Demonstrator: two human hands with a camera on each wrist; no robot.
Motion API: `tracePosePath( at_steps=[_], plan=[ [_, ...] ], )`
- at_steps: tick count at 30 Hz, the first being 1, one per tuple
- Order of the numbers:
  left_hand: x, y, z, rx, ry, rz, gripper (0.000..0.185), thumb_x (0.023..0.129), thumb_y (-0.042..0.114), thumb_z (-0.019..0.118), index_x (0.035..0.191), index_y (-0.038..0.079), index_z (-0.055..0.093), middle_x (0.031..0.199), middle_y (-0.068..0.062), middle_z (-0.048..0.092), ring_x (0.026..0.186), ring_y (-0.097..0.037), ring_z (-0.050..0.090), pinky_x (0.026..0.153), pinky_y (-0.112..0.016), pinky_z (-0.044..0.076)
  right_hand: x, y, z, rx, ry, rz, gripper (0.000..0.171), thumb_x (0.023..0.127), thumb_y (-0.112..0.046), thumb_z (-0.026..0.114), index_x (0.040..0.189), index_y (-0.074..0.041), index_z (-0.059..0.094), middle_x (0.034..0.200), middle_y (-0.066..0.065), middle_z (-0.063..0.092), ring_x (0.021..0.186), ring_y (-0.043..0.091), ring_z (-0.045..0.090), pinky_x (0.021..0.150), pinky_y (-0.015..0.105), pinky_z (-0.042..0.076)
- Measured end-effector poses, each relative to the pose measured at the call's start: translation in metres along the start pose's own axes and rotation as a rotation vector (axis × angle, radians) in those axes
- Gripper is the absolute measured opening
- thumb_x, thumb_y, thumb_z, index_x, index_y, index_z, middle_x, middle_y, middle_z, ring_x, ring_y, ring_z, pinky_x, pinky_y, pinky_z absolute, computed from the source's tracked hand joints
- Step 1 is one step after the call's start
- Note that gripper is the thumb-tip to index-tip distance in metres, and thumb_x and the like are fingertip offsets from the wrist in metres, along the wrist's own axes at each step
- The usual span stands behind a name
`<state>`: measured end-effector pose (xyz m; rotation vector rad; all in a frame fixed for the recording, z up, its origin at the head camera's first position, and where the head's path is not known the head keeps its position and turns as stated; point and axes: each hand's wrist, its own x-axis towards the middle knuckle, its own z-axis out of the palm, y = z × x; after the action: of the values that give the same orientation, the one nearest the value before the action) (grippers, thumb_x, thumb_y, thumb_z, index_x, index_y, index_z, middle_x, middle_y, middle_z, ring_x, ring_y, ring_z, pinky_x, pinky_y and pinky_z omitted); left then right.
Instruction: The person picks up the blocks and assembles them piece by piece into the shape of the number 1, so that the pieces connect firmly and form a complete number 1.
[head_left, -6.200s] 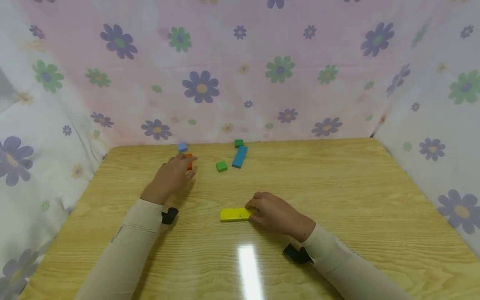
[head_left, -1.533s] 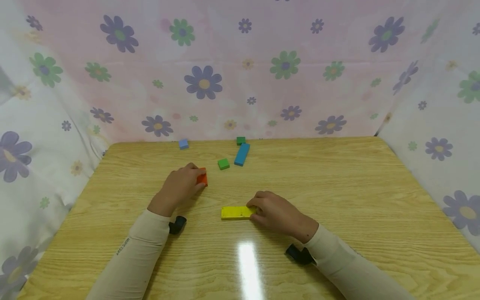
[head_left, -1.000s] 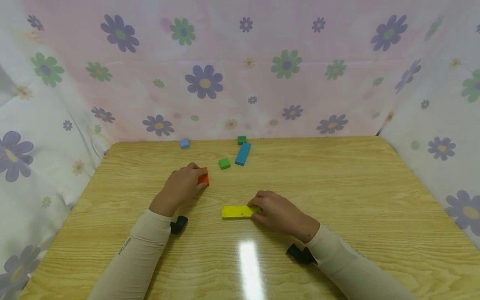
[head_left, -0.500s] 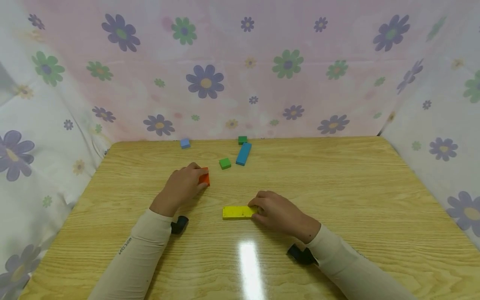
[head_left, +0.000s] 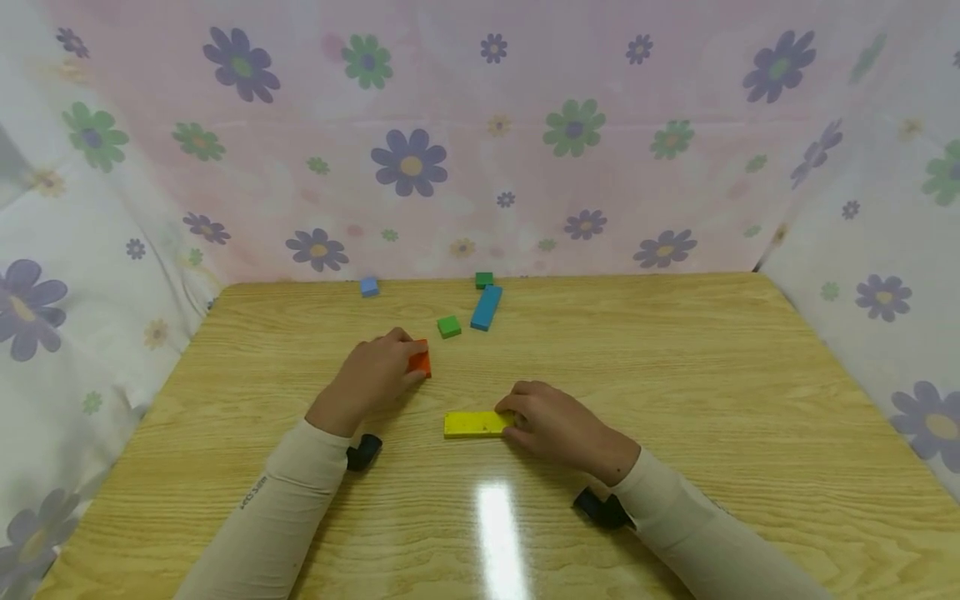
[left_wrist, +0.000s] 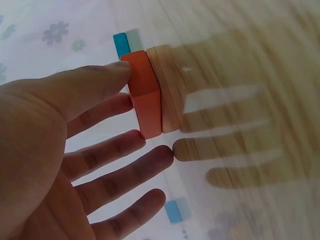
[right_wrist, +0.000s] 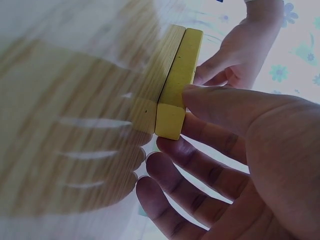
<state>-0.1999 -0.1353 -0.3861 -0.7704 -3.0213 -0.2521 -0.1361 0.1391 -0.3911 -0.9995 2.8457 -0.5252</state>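
Head view shows the left hand (head_left: 372, 377) pinching a small, stiff, light-looking orange block (head_left: 420, 363) by its sides on the table (head_left: 675, 375), the right hand (head_left: 551, 421) gripping the yellow bar's (head_left: 471, 424) near end

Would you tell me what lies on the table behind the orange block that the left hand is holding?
Behind the orange block, toward the flowered cloth, lie a green cube, a long blue block, a darker green cube and a small blue cube. The left hand covers the table under it.
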Motion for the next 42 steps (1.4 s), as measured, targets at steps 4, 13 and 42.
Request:
tracePosePath(
  at_steps=[4,13,42],
  plan=[
    [0.0,0.005,0.001,-0.004,-0.024,0.012,0.045,0.093,0.032,0.071,0.133,0.012,0.066,0.122,-0.013,0.065,0.098,-0.027,0.068,0.081,-0.045,0.057,0.0,0.0,0.001,0.007,-0.009,0.008,0.029,0.09,-0.017,0.074,0.116,-0.006,0.073,0.107,0.005,0.068,0.089,0.011,0.061,0.074,0.025,0.054],
    [0.003,0.016,0.002,0.015,-0.04,0.042,0.044,0.096,0.034,0.067,0.134,0.012,0.065,0.125,-0.013,0.064,0.096,-0.027,0.068,0.081,-0.044,0.057,0.001,0.0,-0.001,-0.01,-0.002,0.004,0.029,0.09,-0.018,0.075,0.116,-0.006,0.073,0.107,0.005,0.068,0.09,0.012,0.062,0.076,0.027,0.055],
    [0.001,0.029,0.003,-0.026,-0.072,0.069,0.044,0.099,0.032,0.062,0.139,0.014,0.06,0.131,-0.011,0.06,0.106,-0.031,0.065,0.09,-0.05,0.054,0.001,0.0,-0.001,-0.021,-0.007,0.0,0.028,0.09,-0.018,0.075,0.116,-0.006,0.073,0.108,0.005,0.068,0.094,0.015,0.063,0.079,0.03,0.056]
  ],
)
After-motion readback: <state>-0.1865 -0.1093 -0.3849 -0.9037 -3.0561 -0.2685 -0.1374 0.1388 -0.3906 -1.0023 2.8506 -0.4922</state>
